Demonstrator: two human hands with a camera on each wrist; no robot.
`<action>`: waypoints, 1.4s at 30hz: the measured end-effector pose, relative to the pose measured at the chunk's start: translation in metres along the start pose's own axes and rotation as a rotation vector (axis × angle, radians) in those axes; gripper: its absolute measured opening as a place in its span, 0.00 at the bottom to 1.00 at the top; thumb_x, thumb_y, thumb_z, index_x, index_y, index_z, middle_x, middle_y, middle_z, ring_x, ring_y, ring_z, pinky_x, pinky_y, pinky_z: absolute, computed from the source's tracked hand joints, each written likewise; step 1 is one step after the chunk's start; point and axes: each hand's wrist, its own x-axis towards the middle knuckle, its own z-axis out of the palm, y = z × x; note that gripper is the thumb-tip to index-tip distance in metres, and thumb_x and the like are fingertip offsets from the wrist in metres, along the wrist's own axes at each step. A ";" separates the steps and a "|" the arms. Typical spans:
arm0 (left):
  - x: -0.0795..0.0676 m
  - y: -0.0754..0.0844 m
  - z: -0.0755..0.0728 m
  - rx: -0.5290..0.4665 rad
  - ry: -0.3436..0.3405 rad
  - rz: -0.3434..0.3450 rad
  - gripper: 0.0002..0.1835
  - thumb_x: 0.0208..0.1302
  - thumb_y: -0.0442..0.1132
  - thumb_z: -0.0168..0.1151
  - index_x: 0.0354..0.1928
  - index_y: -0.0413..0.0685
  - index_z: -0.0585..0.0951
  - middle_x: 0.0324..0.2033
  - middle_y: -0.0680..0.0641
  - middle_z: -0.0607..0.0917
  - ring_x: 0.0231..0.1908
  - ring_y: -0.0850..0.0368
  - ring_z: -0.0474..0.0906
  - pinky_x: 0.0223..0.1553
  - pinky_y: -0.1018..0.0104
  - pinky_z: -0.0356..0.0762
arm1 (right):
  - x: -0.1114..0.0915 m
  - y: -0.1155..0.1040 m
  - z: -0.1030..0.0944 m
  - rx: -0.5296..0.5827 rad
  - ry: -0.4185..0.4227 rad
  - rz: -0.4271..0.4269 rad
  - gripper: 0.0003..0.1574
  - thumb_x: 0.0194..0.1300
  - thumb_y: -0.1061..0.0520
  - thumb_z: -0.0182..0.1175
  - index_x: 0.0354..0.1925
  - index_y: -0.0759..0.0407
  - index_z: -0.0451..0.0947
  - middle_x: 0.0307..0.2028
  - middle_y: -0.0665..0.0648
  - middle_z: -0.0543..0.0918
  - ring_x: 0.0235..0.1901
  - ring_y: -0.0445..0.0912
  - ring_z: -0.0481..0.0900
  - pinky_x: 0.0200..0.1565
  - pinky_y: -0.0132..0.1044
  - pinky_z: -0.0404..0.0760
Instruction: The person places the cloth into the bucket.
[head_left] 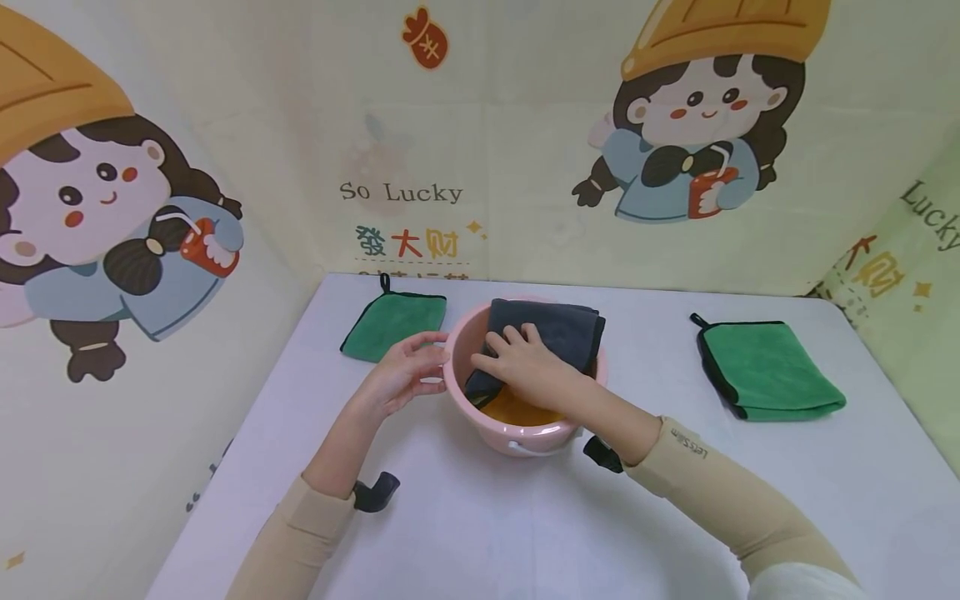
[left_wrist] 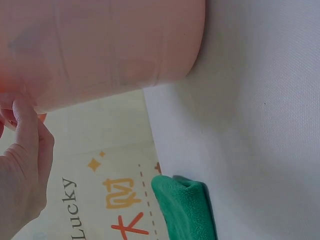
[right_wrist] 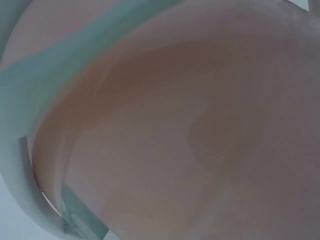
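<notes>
A pink bucket (head_left: 517, 435) stands on the table. Inside it a folded dark grey cloth (head_left: 551, 329) with black edging leans up against the far rim. My right hand (head_left: 525, 367) reaches over the near rim and rests on this cloth with spread fingers. An orange-brown surface (head_left: 517, 410) shows below the cloth, inside the bucket. At the bucket's left side, my left hand (head_left: 408, 371) touches the outer wall near the rim with extended fingers. The left wrist view has the bucket wall (left_wrist: 110, 45) close by, while a blurred pink wall (right_wrist: 175, 150) fills the right wrist view.
One green cloth (head_left: 397, 325) with a black loop lies behind the left hand. Another green cloth (head_left: 772, 371), folded, lies at the right. The bucket's white handle (head_left: 532, 451) hangs at its front. A printed backdrop (head_left: 525, 167) surrounds the white table (head_left: 480, 525).
</notes>
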 end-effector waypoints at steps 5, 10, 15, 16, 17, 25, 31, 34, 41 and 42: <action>0.001 -0.001 -0.001 0.004 0.004 0.000 0.26 0.61 0.38 0.58 0.61 0.44 0.65 0.44 0.46 0.78 0.37 0.54 0.79 0.39 0.58 0.80 | 0.001 0.000 0.003 0.015 -0.047 -0.021 0.32 0.54 0.49 0.64 0.57 0.47 0.69 0.46 0.56 0.72 0.45 0.51 0.66 0.47 0.48 0.65; 0.002 -0.002 -0.001 0.011 0.006 0.001 0.27 0.61 0.38 0.59 0.61 0.44 0.65 0.45 0.45 0.78 0.38 0.54 0.79 0.40 0.59 0.80 | 0.002 -0.001 0.005 0.043 -0.087 -0.042 0.35 0.52 0.47 0.66 0.58 0.48 0.68 0.47 0.56 0.72 0.47 0.51 0.66 0.48 0.48 0.66; 0.002 -0.002 -0.001 0.012 0.009 -0.004 0.27 0.61 0.39 0.59 0.61 0.45 0.65 0.45 0.46 0.77 0.38 0.54 0.79 0.40 0.59 0.80 | 0.003 -0.002 0.007 0.050 -0.129 -0.044 0.38 0.51 0.47 0.67 0.59 0.48 0.67 0.50 0.57 0.72 0.50 0.51 0.66 0.52 0.50 0.67; 0.002 -0.002 -0.001 0.011 0.009 -0.005 0.27 0.61 0.39 0.59 0.61 0.45 0.65 0.45 0.46 0.77 0.38 0.54 0.79 0.40 0.59 0.80 | 0.004 -0.002 0.007 0.049 -0.138 -0.042 0.39 0.50 0.46 0.67 0.60 0.48 0.66 0.50 0.57 0.72 0.50 0.52 0.66 0.52 0.50 0.67; 0.002 -0.002 -0.001 0.011 0.010 -0.006 0.27 0.61 0.39 0.59 0.61 0.45 0.65 0.45 0.46 0.77 0.38 0.54 0.79 0.40 0.58 0.80 | 0.004 -0.002 0.007 0.043 -0.148 -0.041 0.40 0.49 0.45 0.67 0.60 0.48 0.66 0.51 0.57 0.72 0.51 0.52 0.66 0.53 0.50 0.67; 0.002 -0.002 -0.001 0.007 0.003 -0.011 0.27 0.61 0.39 0.58 0.61 0.45 0.65 0.47 0.44 0.76 0.38 0.54 0.79 0.41 0.58 0.80 | 0.004 -0.003 0.008 0.013 -0.210 -0.050 0.42 0.50 0.41 0.66 0.61 0.48 0.65 0.52 0.56 0.72 0.52 0.51 0.66 0.55 0.51 0.66; 0.001 -0.001 -0.001 0.006 0.000 -0.005 0.27 0.61 0.38 0.58 0.62 0.44 0.64 0.47 0.44 0.76 0.38 0.54 0.79 0.40 0.59 0.80 | 0.005 -0.004 0.012 0.001 -0.264 -0.037 0.40 0.51 0.42 0.65 0.60 0.46 0.64 0.53 0.55 0.71 0.52 0.51 0.66 0.55 0.50 0.65; 0.001 -0.001 -0.001 0.008 0.001 0.000 0.27 0.61 0.38 0.58 0.62 0.44 0.64 0.45 0.44 0.76 0.38 0.54 0.79 0.40 0.59 0.80 | 0.005 -0.004 0.013 0.008 -0.272 -0.030 0.38 0.52 0.42 0.65 0.60 0.45 0.65 0.53 0.54 0.71 0.52 0.50 0.66 0.55 0.50 0.65; -0.001 -0.001 0.000 -0.005 -0.001 0.000 0.26 0.62 0.37 0.58 0.61 0.43 0.65 0.41 0.47 0.78 0.36 0.55 0.79 0.39 0.59 0.80 | -0.002 0.004 0.005 0.091 -0.214 -0.032 0.35 0.54 0.46 0.65 0.59 0.44 0.65 0.53 0.53 0.70 0.53 0.49 0.65 0.56 0.52 0.62; -0.001 -0.001 0.000 -0.010 -0.001 -0.001 0.26 0.62 0.36 0.57 0.61 0.43 0.65 0.40 0.48 0.78 0.36 0.55 0.79 0.39 0.59 0.80 | -0.004 0.006 0.003 0.108 -0.191 -0.037 0.34 0.54 0.46 0.64 0.59 0.44 0.65 0.53 0.53 0.70 0.53 0.49 0.65 0.57 0.53 0.62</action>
